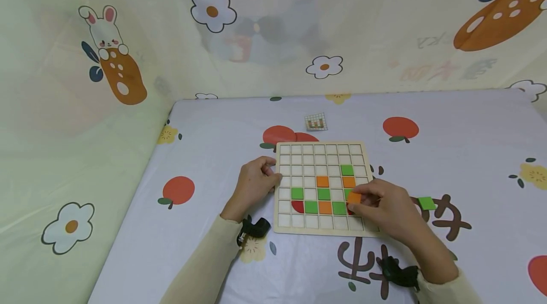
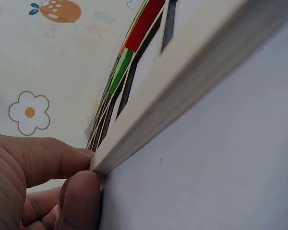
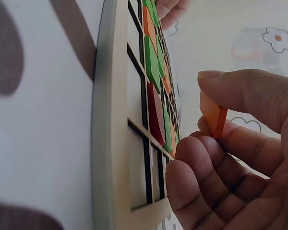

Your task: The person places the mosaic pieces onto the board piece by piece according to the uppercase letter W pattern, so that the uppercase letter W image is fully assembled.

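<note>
A wooden grid board [image 1: 295, 234] lies on the table with several green, orange and red tiles set in its cells. My left hand [image 1: 254, 178] grips the board's left edge; in the left wrist view, its thumb and finger [image 2: 62, 158] pinch the wooden rim. Between the thumb and fingertips of my right hand [image 1: 395, 206] is an orange square tile [image 3: 212, 114], held above the board's lower right part. A dark red tile [image 3: 155, 114] sits in a cell below that hand. At the lower left of the grid is a red rounded tile [image 1: 297, 206].
A loose green tile [image 1: 426, 203] lies on the tablecloth right of the board. Behind the board is a small pattern card [image 1: 315, 122]. The white tablecloth [image 1: 205, 247] has printed fruit and characters. A printed curtain [image 1: 265, 47] hangs behind the table.
</note>
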### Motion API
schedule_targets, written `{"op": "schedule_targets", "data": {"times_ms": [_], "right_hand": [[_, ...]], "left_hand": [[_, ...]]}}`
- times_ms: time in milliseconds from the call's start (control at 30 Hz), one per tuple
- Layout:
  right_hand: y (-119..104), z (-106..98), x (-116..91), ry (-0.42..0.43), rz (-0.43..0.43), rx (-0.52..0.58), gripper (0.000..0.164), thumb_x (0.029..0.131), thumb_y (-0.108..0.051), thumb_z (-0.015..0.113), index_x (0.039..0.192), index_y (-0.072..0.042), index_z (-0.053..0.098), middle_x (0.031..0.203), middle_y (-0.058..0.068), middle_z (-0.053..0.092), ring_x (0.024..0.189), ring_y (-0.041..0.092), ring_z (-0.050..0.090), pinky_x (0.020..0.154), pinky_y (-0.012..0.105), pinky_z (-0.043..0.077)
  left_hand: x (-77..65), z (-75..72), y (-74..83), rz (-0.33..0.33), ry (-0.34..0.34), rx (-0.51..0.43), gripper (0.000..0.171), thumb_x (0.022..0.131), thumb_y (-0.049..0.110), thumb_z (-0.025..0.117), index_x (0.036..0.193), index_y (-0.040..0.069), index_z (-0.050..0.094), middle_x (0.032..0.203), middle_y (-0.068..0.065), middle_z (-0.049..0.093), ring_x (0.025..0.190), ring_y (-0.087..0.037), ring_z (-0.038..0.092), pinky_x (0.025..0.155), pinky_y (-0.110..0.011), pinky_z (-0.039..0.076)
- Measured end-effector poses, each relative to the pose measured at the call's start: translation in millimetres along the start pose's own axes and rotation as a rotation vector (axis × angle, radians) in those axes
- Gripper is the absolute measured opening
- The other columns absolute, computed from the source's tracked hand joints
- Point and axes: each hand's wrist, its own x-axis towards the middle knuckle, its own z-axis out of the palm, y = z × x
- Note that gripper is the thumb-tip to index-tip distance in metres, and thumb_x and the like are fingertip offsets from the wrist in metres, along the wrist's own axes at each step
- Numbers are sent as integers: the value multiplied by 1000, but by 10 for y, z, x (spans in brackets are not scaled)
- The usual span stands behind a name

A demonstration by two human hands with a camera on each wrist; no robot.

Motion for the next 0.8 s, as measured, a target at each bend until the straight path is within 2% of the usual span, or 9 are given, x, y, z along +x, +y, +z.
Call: {"op": "schedule_targets", "data": {"times_ms": [567, 800], "right_hand": [[-170, 168, 199, -14, -90, 72, 29, 81, -9, 88, 107, -1, 79, 84, 0, 64, 74, 15, 58, 63, 23, 49], [-213, 259, 297, -24, -79, 57, 30, 81, -9, 88, 108, 1, 79, 84, 2, 64, 76, 17, 58, 65, 24, 49]], "left_hand": [[7, 8, -17, 7, 5, 13, 37, 94, 11, 74, 128, 1, 67, 80, -4, 65, 59, -13, 62, 58, -26, 52], [1, 9, -11, 7, 5, 16, 37, 93, 11, 74, 128, 1, 67, 80, -4, 65, 59, -14, 61, 57, -26, 51]]}}
